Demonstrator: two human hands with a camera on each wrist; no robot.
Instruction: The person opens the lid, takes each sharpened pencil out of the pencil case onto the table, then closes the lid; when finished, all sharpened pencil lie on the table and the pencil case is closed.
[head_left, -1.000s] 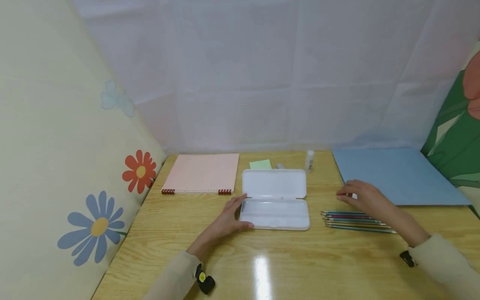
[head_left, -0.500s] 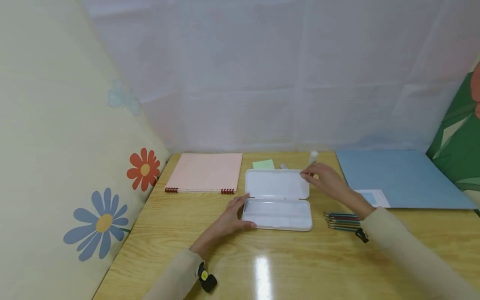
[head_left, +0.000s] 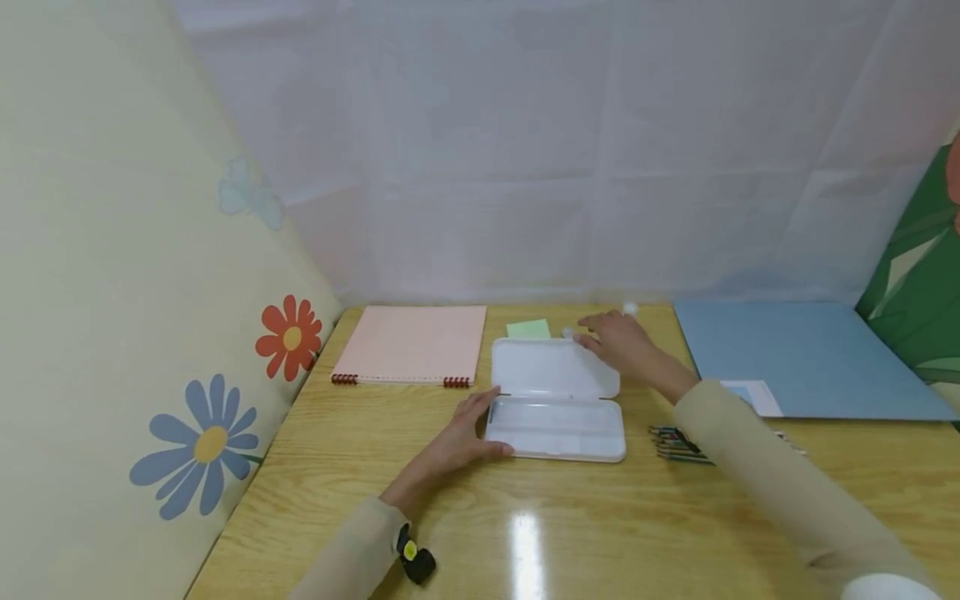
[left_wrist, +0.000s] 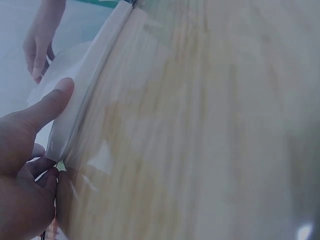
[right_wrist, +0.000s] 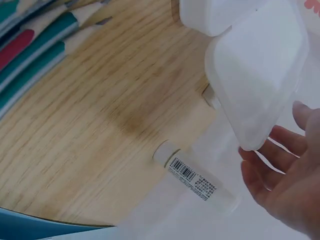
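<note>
A: Head view, largest first: wooden table (head_left: pixel 570 533), then blue folder (head_left: pixel 810 354) at the far right, pink spiral notebook (head_left: pixel 411 343) at the far left.

B: Between them?

A: White pencil case (head_left: pixel 555 400), lying open, lid flat toward the far side, tray toward the person. It sits mid-table, just right of the notebook.

B: Left hand?

A: Left hand (head_left: pixel 459 442) rests at the case's left end. Left wrist view shows the thumb lying along the case's edge (left_wrist: pixel 75 120) and the fingers curled at its corner, so it grips the case.

B: Right hand?

A: Right hand (head_left: pixel 618 343) is over the lid's far right corner. Right wrist view: fingers (right_wrist: pixel 272 165) relaxed and spread, holding nothing, just beside the lid's corner; contact cannot be told.

B: Smaller items?

A: Bundle of pencils (head_left: pixel 675 443) right of the case, partly hidden by the right sleeve. Green sticky note (head_left: pixel 528 329) beyond the lid. Glue stick (right_wrist: pixel 192 176) lying on the table near the right hand, barcode label visible.
</note>
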